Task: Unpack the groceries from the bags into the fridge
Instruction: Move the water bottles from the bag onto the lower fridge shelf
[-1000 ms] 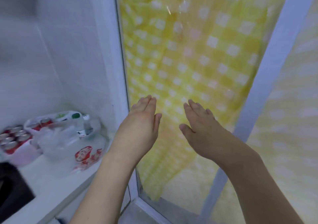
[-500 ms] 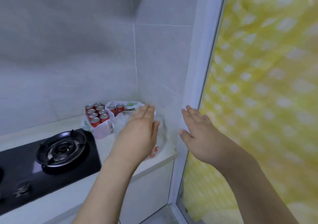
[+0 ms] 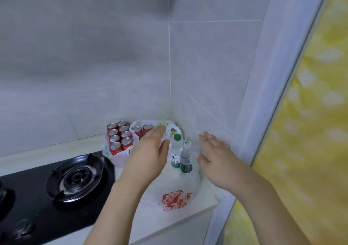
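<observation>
Left hand (image 3: 150, 156): fingers straight, palm turned inward, empty. Right hand (image 3: 218, 162): fingers straight and spread, palm turned inward, empty. Both raised above the tabletop (image 3: 188, 220), one at each side of the near bag (image 3: 175, 194).

Key relation: two bottles (image 3: 180, 156) standing upright in the near bag, directly between the hands and slightly beyond the palms. Long axes vertical, caps up. Green-capped bottle closer to the left hand, just beside its thumb; white-capped bottle closer to the right hand. Contact with either bottle or with the bag not evident. Likely next move, as a judgement: closing inward on the bottles or the bag mouth.

Count:
- Bags: three visible, all white plastic, on the tabletop in the corner against the tiled wall (image 3: 207, 75).
- Bottles: two, in the near bag.
- Cans (image 3: 120, 137): eight red, upright, in the left bag (image 3: 113, 156); two more in the rear bag (image 3: 160, 124), partly hidden by the left hand. Further contents cannot be told.

Surroundings: hob (image 3: 56, 184) left of the bags. Yellow checked curtain (image 3: 310, 131) at right behind a white frame. Fridge not in view.
</observation>
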A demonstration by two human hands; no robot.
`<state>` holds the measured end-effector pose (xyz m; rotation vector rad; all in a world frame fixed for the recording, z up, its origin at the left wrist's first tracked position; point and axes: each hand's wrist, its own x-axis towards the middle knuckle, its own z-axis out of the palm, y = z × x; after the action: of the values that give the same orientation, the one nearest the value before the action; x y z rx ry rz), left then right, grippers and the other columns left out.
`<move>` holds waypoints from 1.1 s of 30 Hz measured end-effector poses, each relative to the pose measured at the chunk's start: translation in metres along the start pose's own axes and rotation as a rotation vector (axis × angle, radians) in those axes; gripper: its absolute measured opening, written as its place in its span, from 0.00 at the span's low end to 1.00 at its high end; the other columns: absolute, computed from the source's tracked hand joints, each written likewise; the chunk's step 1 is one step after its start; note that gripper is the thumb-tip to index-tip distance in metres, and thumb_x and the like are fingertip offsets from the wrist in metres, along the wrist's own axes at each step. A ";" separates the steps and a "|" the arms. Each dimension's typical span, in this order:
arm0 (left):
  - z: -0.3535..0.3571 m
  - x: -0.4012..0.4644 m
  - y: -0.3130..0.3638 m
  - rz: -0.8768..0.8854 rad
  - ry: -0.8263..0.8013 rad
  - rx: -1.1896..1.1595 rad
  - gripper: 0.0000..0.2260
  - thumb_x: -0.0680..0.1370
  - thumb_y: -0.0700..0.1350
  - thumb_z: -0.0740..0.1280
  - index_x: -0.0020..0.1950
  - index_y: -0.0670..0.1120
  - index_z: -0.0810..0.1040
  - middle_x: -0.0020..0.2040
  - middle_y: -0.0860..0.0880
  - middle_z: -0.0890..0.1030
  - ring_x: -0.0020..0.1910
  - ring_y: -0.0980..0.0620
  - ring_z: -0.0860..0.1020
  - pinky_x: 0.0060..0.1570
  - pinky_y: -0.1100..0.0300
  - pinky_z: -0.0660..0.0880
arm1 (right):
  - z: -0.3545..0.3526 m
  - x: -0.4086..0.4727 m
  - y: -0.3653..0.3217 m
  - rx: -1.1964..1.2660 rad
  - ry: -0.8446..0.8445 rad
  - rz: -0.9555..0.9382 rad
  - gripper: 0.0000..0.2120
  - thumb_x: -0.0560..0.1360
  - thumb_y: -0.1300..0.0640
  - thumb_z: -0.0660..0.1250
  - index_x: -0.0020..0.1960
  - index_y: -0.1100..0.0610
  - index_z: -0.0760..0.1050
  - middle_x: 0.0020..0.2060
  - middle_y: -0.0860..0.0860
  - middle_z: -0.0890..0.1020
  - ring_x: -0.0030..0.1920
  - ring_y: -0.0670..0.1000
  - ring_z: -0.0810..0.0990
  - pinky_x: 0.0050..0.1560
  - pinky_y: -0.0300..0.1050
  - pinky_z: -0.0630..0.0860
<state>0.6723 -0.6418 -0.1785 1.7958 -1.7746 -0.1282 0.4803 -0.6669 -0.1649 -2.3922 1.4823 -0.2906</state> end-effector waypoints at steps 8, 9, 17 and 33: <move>0.049 0.082 -0.065 -0.083 -0.037 -0.170 0.17 0.81 0.48 0.62 0.69 0.48 0.73 0.64 0.52 0.78 0.64 0.53 0.74 0.62 0.57 0.71 | 0.039 0.094 0.019 0.040 -0.107 0.075 0.27 0.83 0.52 0.50 0.79 0.56 0.46 0.79 0.49 0.49 0.77 0.47 0.48 0.74 0.40 0.44; 0.057 0.092 -0.073 -0.087 -0.058 -0.190 0.17 0.81 0.48 0.62 0.69 0.48 0.74 0.64 0.53 0.78 0.64 0.53 0.74 0.62 0.57 0.71 | 0.045 0.105 0.021 0.040 -0.111 0.100 0.27 0.83 0.53 0.50 0.79 0.56 0.46 0.79 0.50 0.50 0.77 0.47 0.48 0.74 0.40 0.45; 0.131 0.160 -0.110 -0.135 -0.208 -0.323 0.20 0.80 0.49 0.65 0.71 0.49 0.72 0.69 0.52 0.75 0.70 0.54 0.70 0.68 0.56 0.67 | 0.096 0.177 0.055 0.041 -0.122 0.225 0.27 0.83 0.51 0.52 0.78 0.58 0.48 0.78 0.52 0.53 0.77 0.50 0.52 0.74 0.42 0.49; 0.218 0.174 -0.152 -0.133 -0.343 -0.458 0.13 0.77 0.48 0.70 0.60 0.53 0.77 0.54 0.59 0.81 0.57 0.61 0.77 0.63 0.60 0.72 | 0.166 0.202 0.101 0.226 0.093 0.248 0.18 0.77 0.48 0.64 0.65 0.51 0.71 0.54 0.46 0.77 0.54 0.50 0.74 0.54 0.44 0.71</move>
<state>0.7204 -0.8919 -0.3690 1.6144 -1.6681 -0.8693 0.5405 -0.8648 -0.3552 -2.0207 1.6693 -0.4867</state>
